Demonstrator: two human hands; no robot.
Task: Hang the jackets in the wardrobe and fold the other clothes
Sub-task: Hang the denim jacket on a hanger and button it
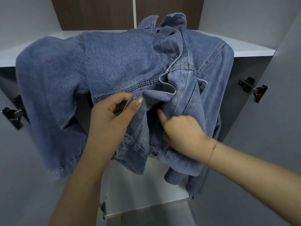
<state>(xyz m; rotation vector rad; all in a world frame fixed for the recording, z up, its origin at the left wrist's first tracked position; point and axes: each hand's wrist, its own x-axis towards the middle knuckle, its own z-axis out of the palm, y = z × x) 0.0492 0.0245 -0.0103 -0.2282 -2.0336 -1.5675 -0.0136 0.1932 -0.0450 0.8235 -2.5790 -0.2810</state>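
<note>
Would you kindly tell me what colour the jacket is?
The jacket is mid-blue denim with a faded wash, seen best in the head view.

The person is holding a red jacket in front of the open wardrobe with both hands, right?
Not quite: the jacket is blue denim, not red. The head view shows it. The rest holds: the left hand pinches its front edge and the right hand grips the cloth, in front of the open wardrobe.
</note>
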